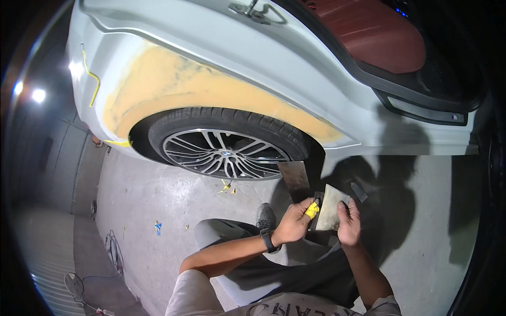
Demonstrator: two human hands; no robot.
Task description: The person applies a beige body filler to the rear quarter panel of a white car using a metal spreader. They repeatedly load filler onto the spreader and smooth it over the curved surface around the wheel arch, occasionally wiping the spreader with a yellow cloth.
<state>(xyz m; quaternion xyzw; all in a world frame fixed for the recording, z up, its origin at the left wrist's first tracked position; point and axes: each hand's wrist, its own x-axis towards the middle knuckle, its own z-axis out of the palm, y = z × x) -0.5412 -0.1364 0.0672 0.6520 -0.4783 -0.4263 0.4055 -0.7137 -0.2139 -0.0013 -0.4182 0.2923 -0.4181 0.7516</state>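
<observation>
My left hand (293, 223), with a dark band at the wrist, is closed around a small crumpled yellow piece (313, 210); its exact kind is unclear. A flat pale rectangular pad (330, 206) with a worn, stained face is gripped at its right edge by my right hand (349, 223), thumb on top. The two hands are close together, low in front of the wheel. Just beyond the left hand is a dark brown rectangular sheet (294, 178); I cannot tell whether the hand touches it. Something dark beneath the pad is partly hidden.
Ahead stands a white car with tan filler (174, 79) spread over its fender, above a tyre (232, 117) and spoked wheel (225, 154). The open door sill (427, 109) is at right. Yellow and blue scraps (158, 227) and a cable (113, 253) lie on the floor.
</observation>
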